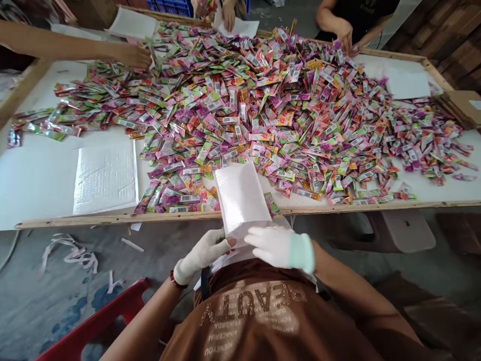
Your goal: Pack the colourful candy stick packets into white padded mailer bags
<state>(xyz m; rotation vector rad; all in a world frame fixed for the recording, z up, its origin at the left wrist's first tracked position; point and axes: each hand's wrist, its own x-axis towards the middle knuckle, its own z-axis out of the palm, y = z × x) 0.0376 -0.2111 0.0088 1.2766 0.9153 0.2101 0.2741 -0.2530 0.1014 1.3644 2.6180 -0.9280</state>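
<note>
Centre frame, here's the white padded mailer (242, 193): our left hand (205, 250) pinches its lower left corner, our right hand (276, 245) lies across the near end, fingers outstretched. Best we press evenly, edge straight.

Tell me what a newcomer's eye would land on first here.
Probably the sprawling heap of colourful stick packets, spread across the middle of the white table. Next, the white padded mailer at the near edge, gripped near its lower left corner by the gloved left hand, the gloved right hand over its near end. A second padded mailer lies flat at near left.
</note>
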